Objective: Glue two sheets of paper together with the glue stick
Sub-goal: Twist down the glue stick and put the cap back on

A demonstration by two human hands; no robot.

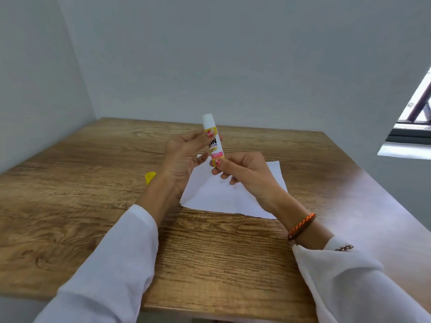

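Two hands are wrapped round the glue stick [214,138], held upright above the paper [229,198] on the table [81,183]: barrel pinched by the left hand [184,155], base gripped by the right hand [242,172]. A yellow cap [150,177] is seen beside the left wrist.

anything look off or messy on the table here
Nothing is spilled or damaged. The yellow cap lies loose on the table, off the glue stick, which both hands hold upright. The paper lies askew to the table edge, corners slightly offset.
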